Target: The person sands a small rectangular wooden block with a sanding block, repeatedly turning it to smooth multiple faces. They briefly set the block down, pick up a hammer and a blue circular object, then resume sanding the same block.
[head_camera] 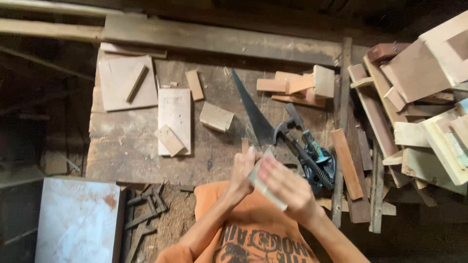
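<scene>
My left hand (240, 173) grips a small narrow wood piece (245, 144) that sticks up past the fingers. Pressed against it, my right hand (285, 187) holds a pale folded sheet, like sandpaper (265, 187). Both hands meet above the near edge of the worn workbench (126, 151), over my orange shirt. Just beyond the hands lie a handsaw (251, 109) and a claw hammer (292, 134) with a dark handle.
Several flat wood offcuts lie on the bench: a square board (119, 83), a pale rectangle (174, 117), a small block (216, 117). A stack of blocks (300, 85) sits further back. Scrap planks (419, 112) pile up at right. A white panel (78, 219) stands at lower left.
</scene>
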